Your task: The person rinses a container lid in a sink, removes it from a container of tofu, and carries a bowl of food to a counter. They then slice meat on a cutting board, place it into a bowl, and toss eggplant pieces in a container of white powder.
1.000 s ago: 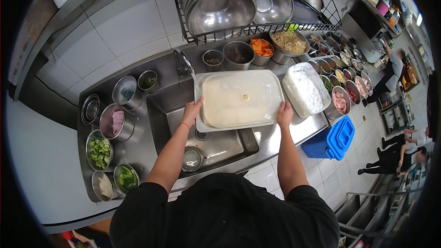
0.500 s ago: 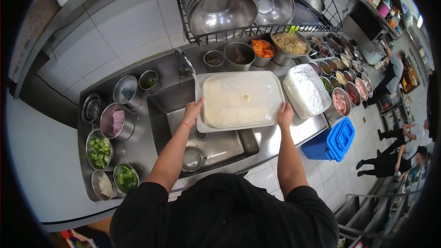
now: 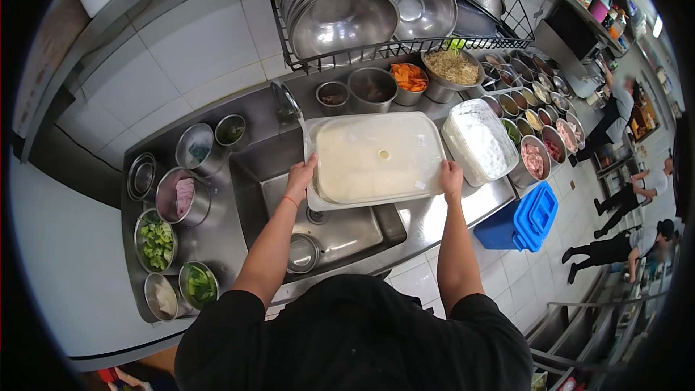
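Observation:
A large rectangular container with a translucent lid and pale contents spans the right part of the sink and the counter beside it. My left hand grips its left edge, fingers partly hidden. At the opposite edge, my right hand is closed on the rim. Just right of the container stands a clear tub of white powder. The faucet is close to the container's upper left corner. Below my left hand, a small metal bowl sits in the sink.
Metal bowls with greens and pink food stand at the left. Behind are carrots and noodles, under a rack of bowls. A blue bin is on the floor; several people are at the right.
The view has shifted slightly. My hands still hold the container at both sides, with little visible movement. At the far right, the people have changed posture.

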